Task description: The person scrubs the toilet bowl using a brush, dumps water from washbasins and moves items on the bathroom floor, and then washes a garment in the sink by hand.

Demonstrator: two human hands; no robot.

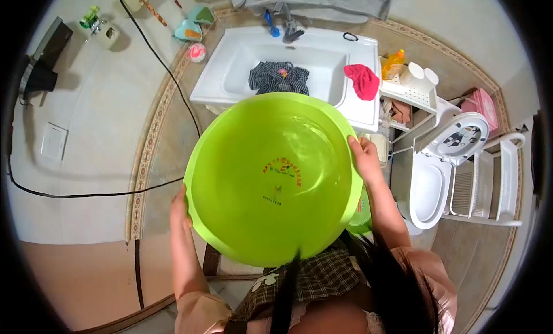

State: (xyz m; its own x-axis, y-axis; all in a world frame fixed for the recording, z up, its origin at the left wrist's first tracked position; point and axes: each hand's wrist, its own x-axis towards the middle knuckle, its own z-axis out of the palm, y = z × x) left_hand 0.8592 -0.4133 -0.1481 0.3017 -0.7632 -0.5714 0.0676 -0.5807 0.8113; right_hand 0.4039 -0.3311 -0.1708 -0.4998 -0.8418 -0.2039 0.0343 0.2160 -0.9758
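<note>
A large lime-green plastic basin [242,144] with printed letters on its bottom is held up in front of me, tilted so its inside faces the camera. My left hand [180,207] grips the rim on the left side. On the opposite side my right hand [365,158] is closed on the rim, thumb on top. Beyond the basin is a white sink [230,60] with a dark checked cloth [279,76] lying in it. The basin covers the sink's front edge. A red cloth [363,82] hangs over the sink's right side.
A grey faucet [291,31] stands at the sink's back. To the right are a white shelf [409,95] with an orange bottle [394,64] and a toilet [429,187] with its lid raised. A black cable [86,195] runs along the left wall. A green object [361,213] shows below the basin.
</note>
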